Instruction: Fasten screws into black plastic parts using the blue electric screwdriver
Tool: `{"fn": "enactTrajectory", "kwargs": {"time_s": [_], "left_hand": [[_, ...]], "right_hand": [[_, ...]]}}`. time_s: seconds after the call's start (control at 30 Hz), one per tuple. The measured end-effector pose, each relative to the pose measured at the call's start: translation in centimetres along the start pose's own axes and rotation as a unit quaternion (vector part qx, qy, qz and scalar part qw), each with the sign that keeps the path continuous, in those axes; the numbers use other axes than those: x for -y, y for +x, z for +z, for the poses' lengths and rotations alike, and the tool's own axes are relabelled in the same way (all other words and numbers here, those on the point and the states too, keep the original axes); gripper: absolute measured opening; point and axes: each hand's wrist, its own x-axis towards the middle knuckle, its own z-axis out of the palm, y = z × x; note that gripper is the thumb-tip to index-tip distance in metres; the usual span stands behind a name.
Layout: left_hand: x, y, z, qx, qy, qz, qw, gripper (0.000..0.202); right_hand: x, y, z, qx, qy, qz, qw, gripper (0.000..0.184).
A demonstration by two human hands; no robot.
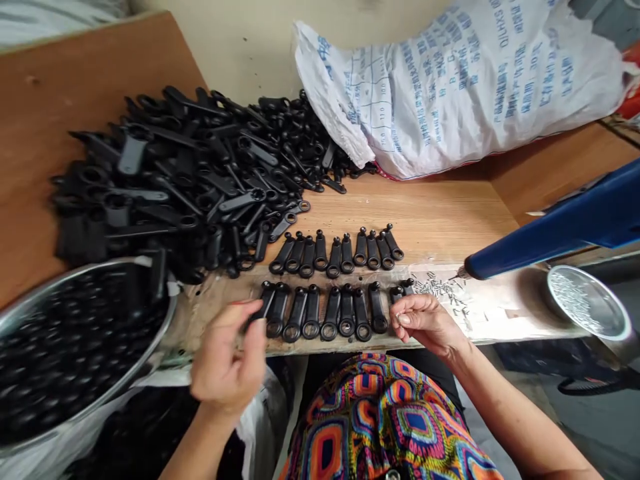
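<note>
My left hand (227, 350) is blurred at the near edge of the wooden table, and the lower end of a slanted black lever (266, 300) disappears into its fingers. Beside it runs a front row of black eyed levers (320, 313) on a worn cardboard sheet (225, 320). A second row (335, 253) lies behind it, with a large heap of the same levers (190, 173) to the left. My right hand (425, 323) has its fingertips pinched together just below scattered small steel pins (440, 290). Nothing shows between those fingertips.
A steel basin (90, 270) of black parts stands at the left. A white printed sack (450, 87) leans at the back, and a blue-bodied power driver (550, 233) hangs in from the right. A round metal dish (585, 300) of pins sits at the right edge. Patterned cloth (380, 420) covers my lap.
</note>
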Motion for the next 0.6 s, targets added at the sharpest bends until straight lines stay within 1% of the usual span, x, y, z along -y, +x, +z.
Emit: {"fn": "enactTrajectory", "kwargs": {"time_s": [0.07, 0.1, 0.17, 0.2, 0.27, 0.37, 0.5, 0.6], "left_hand": [[-3.5, 0.8, 0.2, 0.08, -0.058, 0.069, 0.993, 0.03], [-5.0, 1.0, 0.6, 0.107, -0.093, 0.096, 0.985, 0.032], [-7.2, 1.1, 1.5, 0.143, -0.147, 0.141, 0.969, 0.037], [-7.9, 1.1, 2.0, 0.146, -0.163, 0.152, 0.964, 0.039], [-8.5, 0.8, 2.9, 0.145, -0.178, 0.153, 0.961, 0.042], [-8.6, 0.5, 3.6, 0.134, -0.17, 0.14, 0.966, 0.04], [-8.5, 0.5, 3.6, 0.128, -0.132, 0.138, 0.973, 0.042], [-8.3, 0.8, 3.4, 0.141, -0.109, 0.147, 0.973, 0.045]], "right_hand": [[-0.2, 0.9, 1.6, 0.05, 0.02, 0.009, 0.999, 0.018], [-0.4, 1.2, 2.3, 0.067, 0.03, 0.01, 0.997, 0.017], [-0.8, 1.8, 3.6, 0.088, 0.051, 0.005, 0.995, 0.017], [-0.9, 2.0, 4.1, 0.093, 0.061, 0.001, 0.994, 0.016], [-1.0, 2.2, 4.7, 0.099, 0.078, -0.003, 0.992, 0.015], [-1.0, 2.5, 5.2, 0.103, 0.094, -0.005, 0.99, 0.014], [-1.1, 2.9, 5.4, 0.095, 0.099, -0.008, 0.99, 0.016], [-1.2, 3.4, 5.7, 0.095, 0.078, -0.006, 0.992, 0.019]]}}
